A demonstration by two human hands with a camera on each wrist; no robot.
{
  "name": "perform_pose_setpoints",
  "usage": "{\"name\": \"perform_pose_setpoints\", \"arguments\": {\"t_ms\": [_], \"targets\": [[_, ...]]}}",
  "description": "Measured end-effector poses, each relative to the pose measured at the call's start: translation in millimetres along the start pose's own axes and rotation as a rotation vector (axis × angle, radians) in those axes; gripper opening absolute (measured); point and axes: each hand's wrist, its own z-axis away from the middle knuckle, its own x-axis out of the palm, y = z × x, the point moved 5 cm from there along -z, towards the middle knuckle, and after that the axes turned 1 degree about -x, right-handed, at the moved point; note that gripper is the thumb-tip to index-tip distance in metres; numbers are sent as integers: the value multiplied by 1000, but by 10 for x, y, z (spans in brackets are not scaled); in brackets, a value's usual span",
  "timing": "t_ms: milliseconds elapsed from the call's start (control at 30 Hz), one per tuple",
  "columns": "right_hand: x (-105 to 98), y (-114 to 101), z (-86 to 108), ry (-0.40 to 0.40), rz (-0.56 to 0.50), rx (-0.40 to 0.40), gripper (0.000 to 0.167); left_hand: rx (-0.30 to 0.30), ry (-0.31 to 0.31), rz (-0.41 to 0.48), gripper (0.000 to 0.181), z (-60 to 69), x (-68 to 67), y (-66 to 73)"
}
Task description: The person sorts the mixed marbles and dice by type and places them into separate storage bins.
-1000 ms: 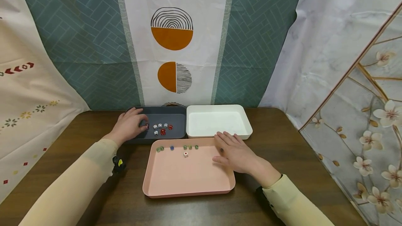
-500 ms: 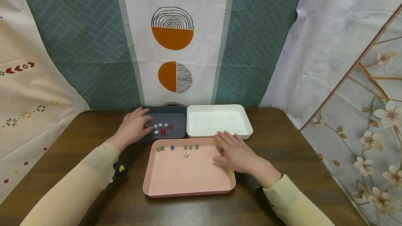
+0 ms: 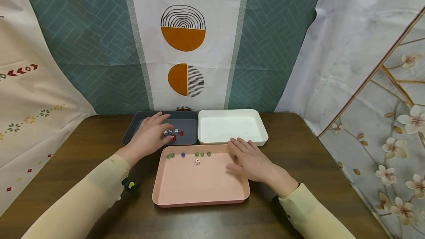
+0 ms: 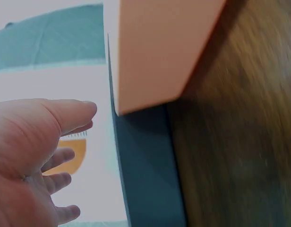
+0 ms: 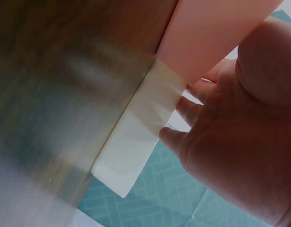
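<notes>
From the head view, your left hand (image 3: 149, 134) is over the dark grey tray with rounded corners (image 3: 188, 121), with its fingers spread out loosely and its thumb by the little cube-shaped white dice (image 3: 176, 131) and red dice (image 3: 181, 133). It looks well opened out, with no thing seen in its grip, but you cannot tell if the thumb touches a die. Next to that tray is a white tray with rounded corners (image 3: 229, 124). In front sits a pink tray with rounded corners (image 3: 199, 185), on the brown wooden table (image 3: 282, 132). In it, small round green beads (image 3: 201, 154) and one small round blue bead (image 3: 183, 155) lie along the far side, with a white die with a red dot (image 3: 197, 162) just nearer to you. Your right hand (image 3: 249, 160) is flat over the pink tray's far right corner, fingers straight and thumb out, with hold of nothing you can see. In the left wrist view, your left fingers are apart beside the dark and pink tray walls, and the dice are hidden. In the right wrist view, your right fingertips are right by the white tray's top edge; you cannot tell if they touch it.
</notes>
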Motion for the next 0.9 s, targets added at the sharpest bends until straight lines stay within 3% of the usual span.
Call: {"name": "perform_pose_setpoints", "arguments": {"t_ms": [333, 733, 900], "targets": [[23, 27, -5, 21, 5, -10, 88, 120, 27, 22, 28, 79, -44, 358], [15, 14, -5, -3, 16, 11, 86, 270, -16, 52, 31, 141, 10, 610], [2, -2, -1, -5, 16, 13, 87, 299, -51, 44, 28, 175, 48, 717]]}}
